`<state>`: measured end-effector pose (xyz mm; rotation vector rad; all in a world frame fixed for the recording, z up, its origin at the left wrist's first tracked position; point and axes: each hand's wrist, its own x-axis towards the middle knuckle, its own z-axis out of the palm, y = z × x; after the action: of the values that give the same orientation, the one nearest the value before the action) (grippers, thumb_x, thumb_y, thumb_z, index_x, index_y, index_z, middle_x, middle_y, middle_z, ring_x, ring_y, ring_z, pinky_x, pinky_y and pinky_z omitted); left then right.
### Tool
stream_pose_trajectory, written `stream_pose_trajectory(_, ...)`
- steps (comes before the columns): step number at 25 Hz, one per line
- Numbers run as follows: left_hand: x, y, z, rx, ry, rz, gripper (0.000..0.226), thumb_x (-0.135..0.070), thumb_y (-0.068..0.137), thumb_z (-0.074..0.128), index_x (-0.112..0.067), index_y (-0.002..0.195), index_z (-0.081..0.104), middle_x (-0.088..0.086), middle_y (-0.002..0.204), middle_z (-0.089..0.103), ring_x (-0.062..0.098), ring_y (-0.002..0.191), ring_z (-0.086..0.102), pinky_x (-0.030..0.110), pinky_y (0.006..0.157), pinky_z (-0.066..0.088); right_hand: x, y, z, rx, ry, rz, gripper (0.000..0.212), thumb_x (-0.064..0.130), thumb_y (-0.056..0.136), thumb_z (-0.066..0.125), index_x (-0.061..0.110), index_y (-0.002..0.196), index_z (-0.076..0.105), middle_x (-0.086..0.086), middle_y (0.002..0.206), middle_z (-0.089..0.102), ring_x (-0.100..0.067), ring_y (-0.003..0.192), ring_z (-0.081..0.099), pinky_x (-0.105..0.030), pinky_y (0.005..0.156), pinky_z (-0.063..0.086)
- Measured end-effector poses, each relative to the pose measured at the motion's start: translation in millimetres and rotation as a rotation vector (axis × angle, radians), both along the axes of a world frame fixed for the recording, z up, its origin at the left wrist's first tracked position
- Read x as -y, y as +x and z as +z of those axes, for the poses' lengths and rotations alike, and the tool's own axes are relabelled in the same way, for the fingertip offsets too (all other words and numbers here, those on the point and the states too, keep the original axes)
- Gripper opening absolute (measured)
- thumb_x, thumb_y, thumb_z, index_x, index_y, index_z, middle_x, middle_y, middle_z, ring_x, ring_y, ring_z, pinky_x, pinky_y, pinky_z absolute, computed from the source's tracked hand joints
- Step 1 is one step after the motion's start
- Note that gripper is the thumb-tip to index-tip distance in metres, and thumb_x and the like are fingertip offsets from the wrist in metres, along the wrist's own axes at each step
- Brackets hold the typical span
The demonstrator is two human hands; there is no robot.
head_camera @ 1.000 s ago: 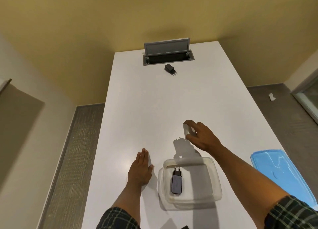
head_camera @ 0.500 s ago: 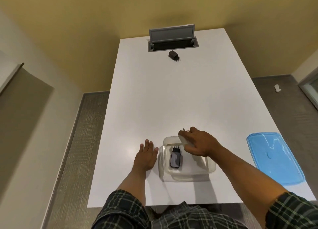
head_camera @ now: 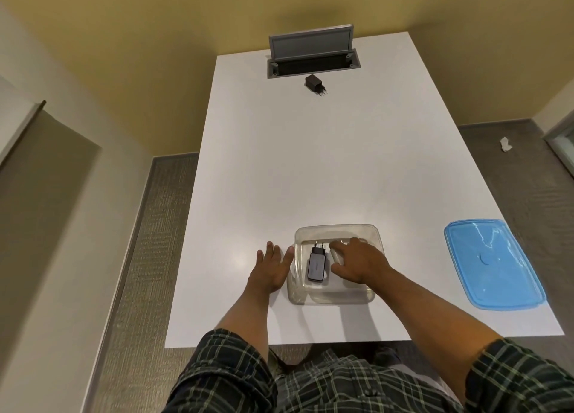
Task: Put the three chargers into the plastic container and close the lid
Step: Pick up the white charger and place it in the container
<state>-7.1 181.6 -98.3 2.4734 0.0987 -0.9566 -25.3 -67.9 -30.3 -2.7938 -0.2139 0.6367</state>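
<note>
Two chargers in plastic container (head_camera: 337, 231): grey charger (head_camera: 317, 265) lying flat, white charger (head_camera: 334, 254) pinched by right hand (head_camera: 357, 262). Black charger (head_camera: 314, 83) far off on bench (head_camera: 310, 170): light, rigid, smooth; grip body sides, not prongs. Left hand (head_camera: 269, 269) spread flat beside container.

container (head_camera: 337, 231) near table (head_camera: 310, 170) edge | lid (head_camera: 490, 263) right | charger (head_camera: 315, 84) far

Mostly hidden under the right hand (head_camera: 357, 262) inside the plastic container (head_camera: 337, 230): a white charger (head_camera: 334, 255), only a pale sliver showing, grip impossible to judge. Cut off by the bottom edge: both plaid sleeves (head_camera: 223, 378). Too small to identify: white scrap on the floor (head_camera: 505, 144).
</note>
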Motion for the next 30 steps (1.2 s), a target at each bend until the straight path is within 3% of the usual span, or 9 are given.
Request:
stream_pose_trajectory(3, 5, 10, 16, -0.025, -0.028, 0.078, 0.092, -0.078, 0.084, 0.012, -0.026, 0.16, 0.018, 0.001, 0.17, 0.0, 0.026, 0.155, -0.011, 0.052, 0.125, -0.006, -3, 2, -6, -0.08, -0.011, -0.11, 0.051, 0.043, 0.091, 0.05, 0.03, 0.139, 0.044, -0.021, 0.129, 0.052, -0.038, 0.114, 0.058, -0.039, 0.081, 0.049)
stream_pose_trajectory(11, 13, -5, 20, -0.058, -0.056, 0.116, 0.078, -0.07, 0.096, 0.021, -0.024, 0.159, 0.021, 0.002, 0.17, 0.002, 0.027, 0.156, -0.008, 0.054, 0.125, -0.002, -17, -6, -23, -0.153, 0.009, -0.14, 0.047, 0.04, 0.095, 0.047, 0.03, 0.141, 0.042, -0.016, 0.126, 0.047, -0.038, 0.105, 0.062, -0.037, 0.076, 0.045)
stream_pose_trajectory(16, 13, -8, 16, -0.05, -0.006, 0.091, 0.077, -0.069, 0.095, 0.018, -0.026, 0.158, 0.024, 0.002, 0.169, 0.004, 0.029, 0.155, -0.005, 0.057, 0.125, 0.0, -21, -5, -21, -0.177, 0.01, -0.096, 0.069, 0.042, 0.09, 0.055, 0.027, 0.151, 0.026, -0.019, 0.129, 0.047, -0.038, 0.105, 0.063, -0.043, 0.084, 0.055)
stream_pose_trajectory(19, 12, -5, 15, -0.066, 0.024, 0.079, 0.077, -0.07, 0.094, 0.017, -0.027, 0.158, 0.025, 0.004, 0.169, 0.006, 0.032, 0.155, -0.002, 0.059, 0.124, 0.003, -21, -6, -22, -0.182, 0.029, -0.081, 0.07, 0.046, 0.089, 0.058, 0.016, 0.146, 0.031, -0.017, 0.129, 0.049, -0.037, 0.107, 0.063, -0.042, 0.083, 0.054)
stream_pose_trajectory(30, 21, -9, 35, -0.063, -0.004, 0.152, 0.076, -0.067, 0.098, 0.023, -0.022, 0.159, 0.023, 0.008, 0.168, 0.009, 0.036, 0.154, 0.003, 0.058, 0.124, 0.009, -15, -1, -24, -0.201, 0.067, -0.055, 0.07, 0.044, 0.087, 0.061, 0.017, 0.146, 0.034, -0.014, 0.131, 0.054, -0.034, 0.112, 0.062, -0.041, 0.086, 0.053)
